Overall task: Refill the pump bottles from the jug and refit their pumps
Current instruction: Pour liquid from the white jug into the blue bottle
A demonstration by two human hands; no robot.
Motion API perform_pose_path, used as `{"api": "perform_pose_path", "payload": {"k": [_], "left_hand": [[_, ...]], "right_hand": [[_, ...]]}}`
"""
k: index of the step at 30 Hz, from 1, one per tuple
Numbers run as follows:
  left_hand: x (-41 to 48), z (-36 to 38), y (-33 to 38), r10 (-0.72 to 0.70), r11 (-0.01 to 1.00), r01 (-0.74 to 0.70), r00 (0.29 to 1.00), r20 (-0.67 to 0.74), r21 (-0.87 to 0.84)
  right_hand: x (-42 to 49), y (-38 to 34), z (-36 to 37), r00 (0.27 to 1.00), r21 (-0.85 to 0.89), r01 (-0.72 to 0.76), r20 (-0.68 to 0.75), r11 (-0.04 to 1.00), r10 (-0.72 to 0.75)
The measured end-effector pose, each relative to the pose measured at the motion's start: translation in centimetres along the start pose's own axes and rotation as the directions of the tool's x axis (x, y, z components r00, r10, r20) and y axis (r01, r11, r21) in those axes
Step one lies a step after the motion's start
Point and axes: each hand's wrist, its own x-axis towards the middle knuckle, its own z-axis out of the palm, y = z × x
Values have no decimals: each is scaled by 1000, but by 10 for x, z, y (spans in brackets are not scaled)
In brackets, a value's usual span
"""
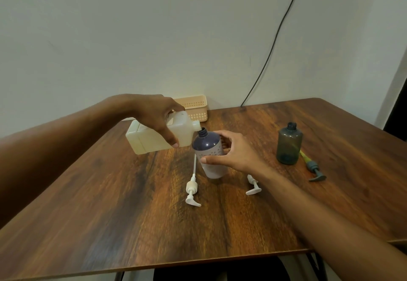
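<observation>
My left hand [157, 118] grips a cream plastic jug [152, 139], tipped on its side with its spout at the open neck of a dark purple and white bottle [208, 148]. My right hand [233, 151] holds that bottle, which leans left on the table. A white pump [192, 189] with a long tube lies in front of the bottle. A second white pump [253, 187] lies partly under my right forearm. A smoky grey bottle [289, 144] stands open at the right, with its grey pump [313, 169] lying beside it.
A beige perforated basket [196, 106] sits at the back edge of the wooden table [132, 225] against the wall. A black cable [271, 45] runs down the wall behind the table. The table's right edge is near the grey bottle.
</observation>
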Motion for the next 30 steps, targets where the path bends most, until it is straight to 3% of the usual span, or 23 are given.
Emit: {"api": "perform_pose_path", "payload": {"k": [30], "left_hand": [[3,0,3,30,1000,-30,999,16,7]], "right_hand": [[2,11,0,1000,3,7,4,1000,-7]]}}
